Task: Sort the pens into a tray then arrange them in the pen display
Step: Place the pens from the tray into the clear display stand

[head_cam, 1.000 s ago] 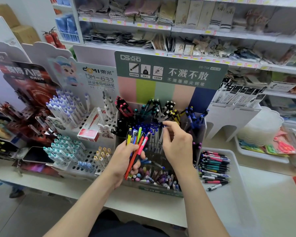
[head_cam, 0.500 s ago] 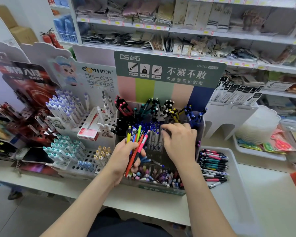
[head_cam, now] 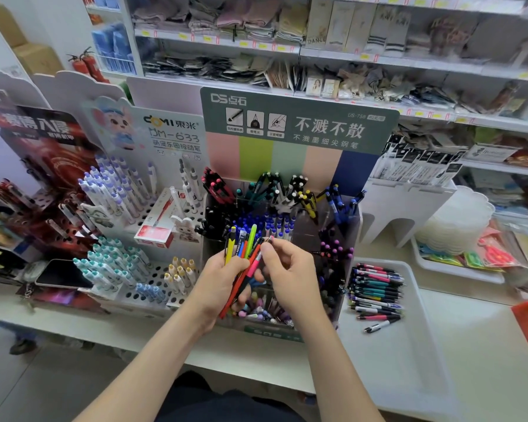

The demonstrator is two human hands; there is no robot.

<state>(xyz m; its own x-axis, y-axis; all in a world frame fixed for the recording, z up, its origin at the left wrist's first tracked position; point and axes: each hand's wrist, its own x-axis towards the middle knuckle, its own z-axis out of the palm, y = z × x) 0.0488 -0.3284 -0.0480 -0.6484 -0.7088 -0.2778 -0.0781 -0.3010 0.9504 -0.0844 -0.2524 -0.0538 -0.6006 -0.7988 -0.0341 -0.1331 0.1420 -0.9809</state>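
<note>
Mid-frame the pen display (head_cam: 281, 208) stands on the tabletop (head_cam: 485, 345), left hand (head_cam: 223, 278) before it gripping a pen bunch (head_cam: 241, 248), right hand (head_cam: 290, 272) just right pinching one pen (head_cam: 268, 239) at its top, tray (head_cam: 393, 376) lower right holding loose pens (head_cam: 375, 287) in its upper-left corner, shelves (head_cam: 378, 60) behind.

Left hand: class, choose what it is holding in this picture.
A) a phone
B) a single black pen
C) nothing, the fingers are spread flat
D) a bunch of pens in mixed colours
D: the left hand grips a bunch of pens, with yellow, blue, green, red and pink ones fanned upward, in front of the pen display.
</note>
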